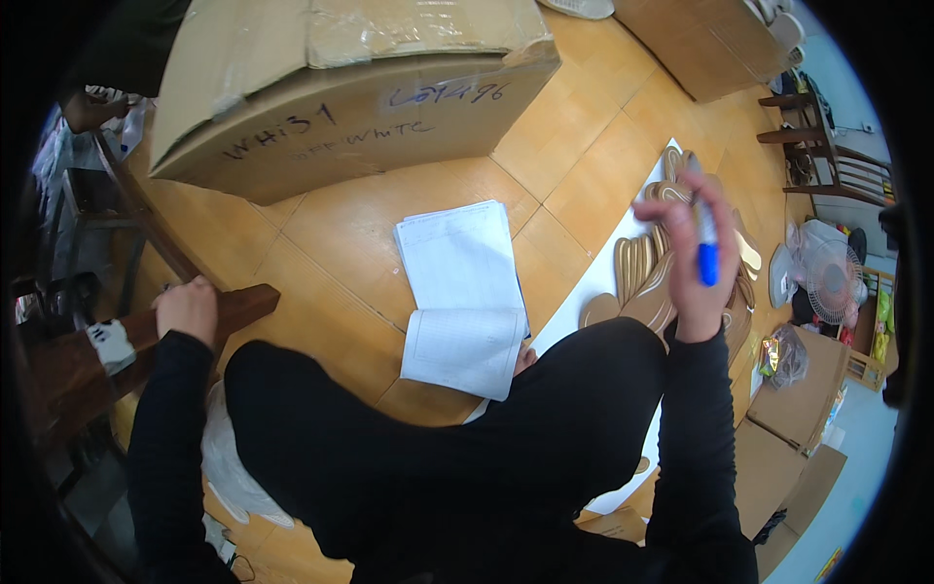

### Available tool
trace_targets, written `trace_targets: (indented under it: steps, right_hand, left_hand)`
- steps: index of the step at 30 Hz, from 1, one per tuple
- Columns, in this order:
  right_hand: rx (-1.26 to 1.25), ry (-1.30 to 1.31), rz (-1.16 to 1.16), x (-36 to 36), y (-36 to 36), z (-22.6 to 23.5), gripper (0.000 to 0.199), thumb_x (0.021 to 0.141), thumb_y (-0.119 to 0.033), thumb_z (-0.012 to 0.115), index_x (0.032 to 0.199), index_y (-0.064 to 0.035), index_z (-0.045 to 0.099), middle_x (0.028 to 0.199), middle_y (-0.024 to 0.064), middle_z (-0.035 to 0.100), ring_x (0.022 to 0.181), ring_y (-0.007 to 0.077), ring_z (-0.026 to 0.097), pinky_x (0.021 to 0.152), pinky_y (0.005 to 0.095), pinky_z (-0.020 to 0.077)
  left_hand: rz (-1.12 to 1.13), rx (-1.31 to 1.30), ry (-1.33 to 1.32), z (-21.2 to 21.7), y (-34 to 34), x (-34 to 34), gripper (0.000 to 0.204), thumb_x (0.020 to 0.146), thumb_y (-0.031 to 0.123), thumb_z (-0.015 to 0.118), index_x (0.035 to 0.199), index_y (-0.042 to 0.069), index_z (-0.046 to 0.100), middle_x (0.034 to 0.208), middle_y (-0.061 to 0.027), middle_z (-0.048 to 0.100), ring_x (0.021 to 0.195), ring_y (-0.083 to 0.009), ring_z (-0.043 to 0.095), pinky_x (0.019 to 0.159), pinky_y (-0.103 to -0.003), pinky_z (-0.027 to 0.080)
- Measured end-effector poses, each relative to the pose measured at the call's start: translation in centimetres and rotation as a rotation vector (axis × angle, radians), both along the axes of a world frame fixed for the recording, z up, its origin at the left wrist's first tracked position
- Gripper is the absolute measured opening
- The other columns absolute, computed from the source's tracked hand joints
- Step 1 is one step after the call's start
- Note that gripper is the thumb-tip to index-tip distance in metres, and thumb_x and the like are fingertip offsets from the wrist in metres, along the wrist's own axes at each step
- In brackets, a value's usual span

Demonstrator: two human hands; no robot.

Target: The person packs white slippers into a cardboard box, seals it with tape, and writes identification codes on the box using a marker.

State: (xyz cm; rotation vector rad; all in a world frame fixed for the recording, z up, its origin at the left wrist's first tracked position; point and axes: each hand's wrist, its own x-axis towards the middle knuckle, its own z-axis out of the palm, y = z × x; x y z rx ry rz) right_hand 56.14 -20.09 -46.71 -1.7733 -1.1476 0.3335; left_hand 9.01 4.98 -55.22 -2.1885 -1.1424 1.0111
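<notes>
My right hand [699, 268] is raised over the right side and slightly blurred, closed on a marker pen [707, 255] with a blue end pointing down. My left hand [188, 310] is curled over the dark wooden bench arm [248, 310] at the left. On the tiled floor in front of my knees lies an open notebook [457, 258]; its lower page [462, 346] is folded toward me. Below and beyond my right hand, brown shoe insoles [637, 268] with pale outlines lie in stacks on a white sheet [574, 316].
A large taped cardboard box [379, 127] with handwriting stands ahead. Another carton [696, 44] is at the far right. Along the right side are a wooden chair [827, 146], a fan [834, 273] and more cardboard [798, 384]. A clear plastic bag [229, 448] sits beside my left leg.
</notes>
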Motion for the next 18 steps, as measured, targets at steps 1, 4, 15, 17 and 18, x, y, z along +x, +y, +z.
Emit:
trace_targets:
  steps: [1,4,15,17,18]
  right_hand:
    - [0.147,0.125,0.056,-0.8,0.9,1.8,0.032,0.098,-0.018,0.055,0.126,-0.001,0.051,0.09,0.0172,0.071,0.081,0.02,0.069,0.079,0.0307,0.053]
    - [0.454,0.425,0.192,-3.5,4.0,4.3,0.037,0.1,-0.024,0.052,0.127,0.0003,0.05,0.089,0.0176,0.07,0.081,0.0223,0.069,0.077,0.0325,0.0541]
    - [-1.21,0.158,0.458,-10.3,1.3,-7.1,0.041,0.091,-0.046,0.062,0.097,-0.0065,0.072,0.077,0.0074,0.072,0.072,0.0223,0.068,0.073,0.035,0.0526]
    - [-0.995,0.321,0.374,-10.9,0.8,-6.3,0.04,0.091,-0.044,0.062,0.098,-0.0062,0.072,0.077,0.0073,0.072,0.073,0.0222,0.068,0.072,0.0345,0.0528]
    - [-0.837,0.434,0.38,-11.3,0.6,-5.9,0.039,0.091,-0.043,0.062,0.099,-0.006,0.072,0.077,0.0072,0.072,0.074,0.0221,0.069,0.072,0.0342,0.053]
  left_hand:
    - [0.011,-0.036,-0.001,0.1,0.0,0.2,0.02,0.091,0.016,0.049,0.097,0.008,0.067,0.086,-0.0111,0.073,0.08,-0.0282,0.073,0.072,-0.054,0.056]
    - [0.034,-0.078,-0.051,0.4,-0.1,0.6,0.025,0.092,0.017,0.048,0.099,0.006,0.069,0.091,-0.0102,0.073,0.085,-0.0294,0.072,0.073,-0.057,0.055]
    - [-0.023,-0.132,-0.074,0.8,-0.2,0.6,0.027,0.092,0.019,0.05,0.101,0.004,0.071,0.094,-0.0128,0.073,0.088,-0.0335,0.071,0.074,-0.059,0.055]
    - [-0.038,-0.126,-0.075,0.5,-0.1,0.5,0.027,0.092,0.019,0.05,0.102,0.004,0.07,0.094,-0.0127,0.073,0.087,-0.0338,0.071,0.073,-0.059,0.055]
    - [-0.045,-0.124,-0.058,0.4,-0.1,0.5,0.027,0.092,0.019,0.05,0.103,0.004,0.07,0.094,-0.0126,0.073,0.088,-0.034,0.071,0.073,-0.059,0.055]
